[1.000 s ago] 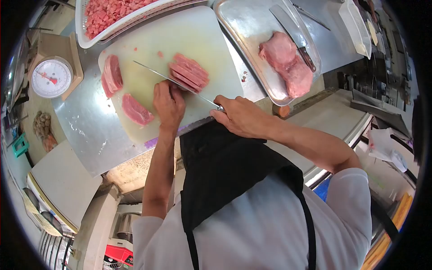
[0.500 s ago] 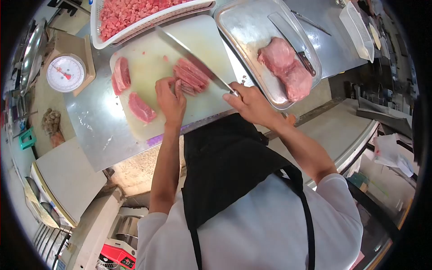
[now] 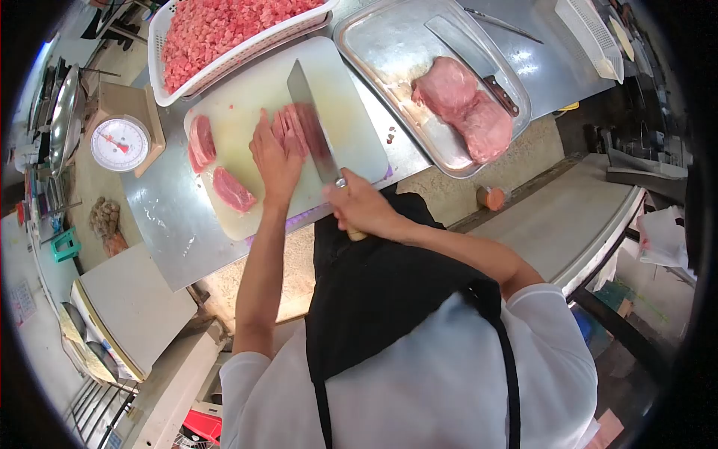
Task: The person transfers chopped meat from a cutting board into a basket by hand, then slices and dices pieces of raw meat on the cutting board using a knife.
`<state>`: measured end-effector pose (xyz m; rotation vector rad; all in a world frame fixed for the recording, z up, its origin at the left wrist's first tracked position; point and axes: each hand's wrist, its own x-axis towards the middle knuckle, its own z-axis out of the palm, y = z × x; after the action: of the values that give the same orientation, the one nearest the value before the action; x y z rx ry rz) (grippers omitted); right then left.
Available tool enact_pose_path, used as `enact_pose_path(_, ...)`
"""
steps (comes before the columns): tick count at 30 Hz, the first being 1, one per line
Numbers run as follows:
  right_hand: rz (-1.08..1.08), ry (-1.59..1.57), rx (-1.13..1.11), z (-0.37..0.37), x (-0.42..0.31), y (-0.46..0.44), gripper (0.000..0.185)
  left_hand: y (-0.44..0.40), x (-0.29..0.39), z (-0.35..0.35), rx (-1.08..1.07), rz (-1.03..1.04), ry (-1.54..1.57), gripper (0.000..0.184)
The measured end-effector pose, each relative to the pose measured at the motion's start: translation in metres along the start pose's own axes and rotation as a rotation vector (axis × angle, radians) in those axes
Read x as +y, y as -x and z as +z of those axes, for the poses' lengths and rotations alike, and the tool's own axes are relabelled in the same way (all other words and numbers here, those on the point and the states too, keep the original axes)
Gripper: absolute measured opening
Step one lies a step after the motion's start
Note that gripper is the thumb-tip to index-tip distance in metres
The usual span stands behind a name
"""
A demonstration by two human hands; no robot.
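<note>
My right hand (image 3: 363, 203) is closed round the handle of a wide-bladed knife (image 3: 313, 123), its blade pointing away from me over the white cutting board (image 3: 340, 75). The blade lies along the right part of a stack of sliced meat (image 3: 290, 129). Against the stack's left side rests my left hand (image 3: 275, 159), fingers stretched forward and touching the meat. Two further pieces lie at the board's left: an upper meat piece (image 3: 201, 142) and a lower meat piece (image 3: 232, 190).
A white basket of diced meat (image 3: 247, 60) stands behind the board. To the right, a metal tray (image 3: 374, 45) holds large meat pieces (image 3: 467, 108) and a second knife (image 3: 499, 93). A dial scale (image 3: 120, 144) stands at the left.
The knife has swung from slanting across the board to pointing nearly straight away from me. My right hand has moved left and nearer my body. My left hand's fingers have stretched forward.
</note>
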<state>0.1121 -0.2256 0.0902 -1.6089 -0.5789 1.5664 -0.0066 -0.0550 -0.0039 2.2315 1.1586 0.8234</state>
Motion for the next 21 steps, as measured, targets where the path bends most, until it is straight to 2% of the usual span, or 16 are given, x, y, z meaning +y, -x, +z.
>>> enact_pose_path(1, 0.008, -0.048, 0.023, -0.013, 0.0, 0.002, 0.043, -0.001, 0.01, 0.004, 0.025, -0.089, 0.009, 0.067)
enact_pose_path(4, -0.031, -0.137, 0.012, -0.052, -0.001, 0.013, 0.039, -0.001, 0.039, 0.014, 0.031, -0.133, -0.364, 0.066)
enact_pose_path(8, -0.143, -0.203, -0.022, -0.087, 0.007, 0.027, 0.032, -0.007, 0.03, -0.015, -0.279, 0.178, -0.19, 0.066)
enact_pose_path(10, -0.151, -0.3, -0.114, -0.099, 0.007, 0.023, 0.032, -0.007, 0.024, -0.03, -0.404, 0.314, -0.13, 0.064)
enact_pose_path(13, -0.161, -0.558, -0.319, -0.103, 0.015, 0.008, 0.032, 0.0, 0.039, -0.031, -0.07, 0.188, 0.062, 0.056)
enact_pose_path(15, -0.131, -0.748, -0.463, -0.094, 0.019, 0.003, 0.031, 0.005, 0.069, -0.026, -0.051, -0.339, 1.087, 0.046)
enact_pose_path(16, -0.115, -0.762, -0.466, -0.087, 0.019, 0.0, 0.032, 0.007, 0.082, -0.022, -0.033, -0.622, 1.593, 0.042)
enact_pose_path(19, -0.102, -0.504, -0.325, -0.087, 0.02, -0.005, 0.034, 0.014, 0.093, -0.006, -0.01, -0.617, 1.373, 0.033)
enact_pose_path(20, -0.119, -0.406, -0.24, -0.092, 0.017, -0.004, 0.033, 0.014, 0.073, -0.008, -0.085, -0.651, 1.433, 0.03)
enact_pose_path(21, -0.134, -0.313, -0.153, -0.098, 0.008, 0.002, 0.032, 0.012, 0.06, -0.019, -0.03, -0.566, 1.181, 0.03)
